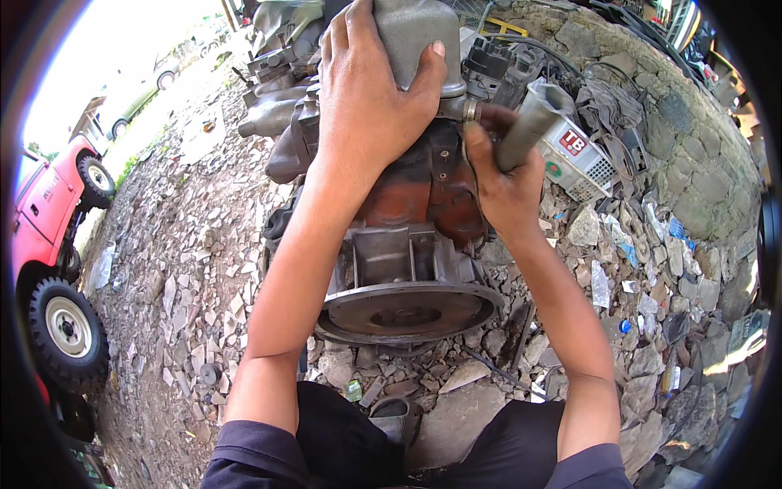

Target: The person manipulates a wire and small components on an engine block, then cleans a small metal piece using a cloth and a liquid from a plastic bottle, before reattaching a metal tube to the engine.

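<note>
The left hand (366, 98) lies spread over the top of a grey metal cover (415, 37), palm down, fingers wrapped over its far side and the thumb pressed against its right edge, so it grips the cover firmly. The right hand (501, 175) is curled tight around a grey tube-shaped tool (529, 122), which sticks up and to the right out of the fist; the knuckles sit just beside a ringed fitting on the engine's right side. Both hands work on an old engine block (415, 196), rusty orange in the middle and grimy grey elsewhere, standing on the ground between the person's knees. At its near end is a large round flywheel (407, 311), dark and flat, facing the person. Behind the block to the right lies a tangle of black cables (603, 106) and a white perforated box (582, 163) with a red label. The ground (195, 269) all round is broken stone and rubble, with scraps of litter to the right. Far off on the left stands a red vehicle (45, 212) with chunky tyres, and a low stone wall (692, 155) curves along the right.
</note>
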A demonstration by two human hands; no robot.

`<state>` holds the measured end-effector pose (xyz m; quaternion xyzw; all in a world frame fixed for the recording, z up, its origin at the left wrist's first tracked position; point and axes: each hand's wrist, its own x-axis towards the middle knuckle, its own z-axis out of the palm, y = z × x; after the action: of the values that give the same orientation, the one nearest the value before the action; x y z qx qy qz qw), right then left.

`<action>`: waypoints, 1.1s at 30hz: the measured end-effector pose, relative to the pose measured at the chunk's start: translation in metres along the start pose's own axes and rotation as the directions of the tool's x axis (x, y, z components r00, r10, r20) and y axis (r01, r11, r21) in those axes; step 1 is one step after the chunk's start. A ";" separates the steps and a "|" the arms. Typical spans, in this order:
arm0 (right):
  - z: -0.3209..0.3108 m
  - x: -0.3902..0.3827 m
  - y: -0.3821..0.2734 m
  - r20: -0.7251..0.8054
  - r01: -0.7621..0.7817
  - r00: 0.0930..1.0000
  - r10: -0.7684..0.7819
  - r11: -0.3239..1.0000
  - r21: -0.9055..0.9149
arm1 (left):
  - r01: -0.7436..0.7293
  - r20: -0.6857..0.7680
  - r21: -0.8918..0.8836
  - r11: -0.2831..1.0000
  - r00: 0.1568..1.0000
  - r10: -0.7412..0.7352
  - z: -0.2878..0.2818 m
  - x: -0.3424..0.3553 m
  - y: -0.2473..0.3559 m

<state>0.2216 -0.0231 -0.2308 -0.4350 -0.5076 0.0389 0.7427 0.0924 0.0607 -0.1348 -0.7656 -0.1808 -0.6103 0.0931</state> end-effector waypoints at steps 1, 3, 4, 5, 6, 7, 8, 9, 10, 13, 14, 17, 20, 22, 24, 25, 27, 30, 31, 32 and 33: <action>-0.003 -0.002 -0.004 0.036 -0.047 0.998 0.049 0.998 -0.049 | 0.020 0.008 -0.004 1.000 1.000 -0.020 -0.001 0.001 0.002; -0.010 -0.011 -0.017 0.071 -0.172 0.982 0.174 0.985 -0.032 | 0.068 0.015 -0.010 0.998 0.998 -0.068 -0.002 0.001 0.004; -0.020 -0.015 -0.017 0.122 -0.206 0.970 0.212 0.977 -0.062 | 0.101 0.014 -0.012 0.995 0.995 -0.101 0.000 -0.002 0.002; -0.025 -0.018 -0.017 0.171 -0.238 0.953 0.251 0.967 -0.093 | 0.133 0.014 -0.014 0.991 0.991 -0.133 0.001 -0.004 0.000; -0.025 -0.023 -0.015 0.197 -0.189 0.959 0.206 0.977 -0.100 | 0.119 0.007 -0.005 0.993 0.993 -0.119 0.001 -0.004 -0.002; -0.027 -0.029 -0.010 0.221 -0.139 0.962 0.161 0.984 -0.111 | 0.105 -0.001 -0.001 0.994 0.994 -0.105 0.003 -0.003 -0.002; -0.027 -0.034 -0.007 0.246 -0.089 0.962 0.116 0.989 -0.120 | 0.091 -0.008 0.004 0.996 0.996 -0.091 0.005 -0.002 -0.002; -0.027 -0.039 -0.005 0.232 -0.074 0.968 0.098 0.991 -0.111 | 0.098 -0.012 0.005 0.995 0.995 -0.097 0.006 -0.002 -0.001; -0.024 -0.045 -0.004 0.217 -0.058 0.973 0.078 0.993 -0.099 | 0.102 -0.015 0.009 0.995 0.995 -0.102 0.006 -0.002 -0.001; -0.026 -0.050 -0.003 0.237 -0.056 0.967 0.092 0.987 -0.152 | 0.121 0.003 -0.013 0.993 0.993 -0.121 0.004 -0.003 -0.001; -0.026 -0.052 -0.003 0.242 -0.073 0.964 0.110 0.985 -0.157 | 0.128 0.014 -0.025 0.992 0.992 -0.127 0.002 -0.003 0.000; -0.024 -0.054 0.000 0.209 -0.036 0.976 0.068 0.988 -0.150 | 0.138 0.020 -0.009 0.990 0.990 -0.137 0.002 -0.004 0.001; -0.019 -0.053 0.004 0.137 0.074 0.990 -0.045 0.975 -0.209 | 0.127 0.007 -0.010 0.992 0.992 -0.127 0.001 -0.001 0.002; -0.022 -0.050 0.012 0.139 0.097 0.988 -0.065 0.966 -0.242 | 0.135 0.013 -0.025 0.991 0.991 -0.134 0.000 -0.003 0.004; -0.028 -0.044 0.015 0.156 0.151 0.981 -0.116 0.960 -0.235 | 0.144 0.020 -0.041 0.989 0.990 -0.143 -0.001 -0.003 0.006; -0.027 -0.045 0.018 0.159 0.140 0.982 -0.104 0.961 -0.237 | 0.155 0.026 -0.048 0.987 0.988 -0.154 -0.001 -0.005 0.006; -0.027 -0.047 0.022 0.163 0.117 0.984 -0.078 0.963 -0.244 | 0.144 0.024 -0.039 0.989 0.989 -0.143 0.000 -0.005 0.005; -0.032 -0.043 0.018 0.219 0.064 0.976 -0.005 0.962 -0.264 | 0.098 0.007 0.020 0.995 0.995 -0.098 -0.001 -0.005 0.000; -0.033 -0.043 0.017 0.220 -0.029 0.972 0.083 0.971 -0.238 | 0.110 -0.004 0.001 0.994 0.994 -0.110 0.000 -0.004 0.000; -0.035 -0.045 0.016 0.223 -0.123 0.960 0.171 0.969 -0.212 | 0.120 -0.016 -0.017 0.993 0.993 -0.121 0.001 -0.004 0.001; -0.036 -0.046 0.014 0.230 -0.217 0.939 0.257 0.959 -0.185 | 0.131 -0.026 -0.035 0.991 0.991 -0.132 0.001 -0.004 0.001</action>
<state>0.2334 -0.0593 -0.2777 -0.5414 -0.5429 0.1431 0.6258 0.0934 0.0595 -0.1392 -0.7447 -0.2194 -0.6289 0.0427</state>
